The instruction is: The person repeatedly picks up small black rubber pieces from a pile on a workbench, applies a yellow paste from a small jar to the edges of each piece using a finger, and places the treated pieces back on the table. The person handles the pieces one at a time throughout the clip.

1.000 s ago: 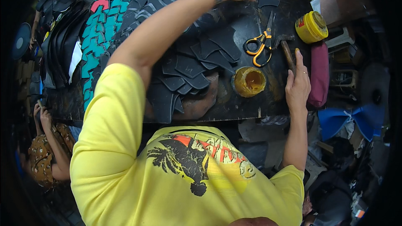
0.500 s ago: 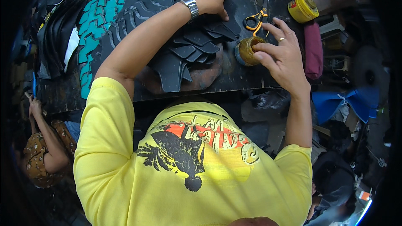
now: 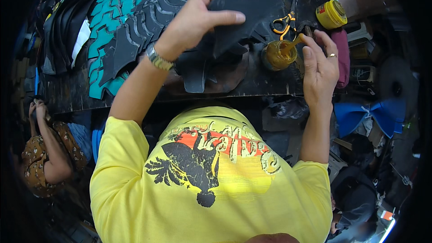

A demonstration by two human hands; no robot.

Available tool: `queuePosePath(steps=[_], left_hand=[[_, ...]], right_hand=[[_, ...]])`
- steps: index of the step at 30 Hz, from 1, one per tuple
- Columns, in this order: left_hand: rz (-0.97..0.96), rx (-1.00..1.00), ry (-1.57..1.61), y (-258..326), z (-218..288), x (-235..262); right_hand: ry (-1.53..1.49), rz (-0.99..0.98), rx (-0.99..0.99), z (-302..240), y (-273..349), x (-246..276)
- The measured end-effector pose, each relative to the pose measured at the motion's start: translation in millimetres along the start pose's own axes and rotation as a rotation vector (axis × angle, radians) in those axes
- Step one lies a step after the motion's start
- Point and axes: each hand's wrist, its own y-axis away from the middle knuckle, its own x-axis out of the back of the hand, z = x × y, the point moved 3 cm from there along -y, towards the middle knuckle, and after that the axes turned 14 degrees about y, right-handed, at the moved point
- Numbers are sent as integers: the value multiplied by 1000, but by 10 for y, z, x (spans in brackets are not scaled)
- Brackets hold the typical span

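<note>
Two hands share it: my left hand (image 3: 191,24) pinches a dark cut piece (image 3: 245,20) up at twelve o'clock, clear for glue; my right hand (image 3: 320,65) dips the brush (image 3: 294,44) into the glue jar (image 3: 279,55) at two.

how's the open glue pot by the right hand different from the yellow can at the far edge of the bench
The open glue pot has no lid and shows amber glue, with a brush held by the right hand dipped into it; the yellow can is capped with a yellow lid and untouched. The pot sits next to the hand, below the orange-handled scissors; the can stands farther off, at the bench's far right corner. Both are small, round and yellowish.
</note>
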Motion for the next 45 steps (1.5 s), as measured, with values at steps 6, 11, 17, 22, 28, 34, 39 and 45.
queuePosePath(steps=[6,11,17,22,28,34,39,45], left_hand=[[-15,163,101,334,-312,-160],[-11,277,112,417,-409,-238],[-98,340,44,554,-448,-355],[-159,396,65,607,-441,-364],[-129,418,365,629,-495,-383],[18,480,1076,711,-610,-468],[-261,186,399,858,-668,-692],[-252,-111,62,845,-644,-765]], right_hand=[[329,-171,75,-154,349,43],[-183,-99,-117,-181,373,269],[-781,-34,-257,-249,301,73],[-974,-191,-321,-278,322,-136],[-1104,-89,-400,-275,386,-158],[-1217,89,-494,-216,374,-131],[-1126,42,-445,-308,394,-189],[-938,-22,-397,-300,381,-163]])
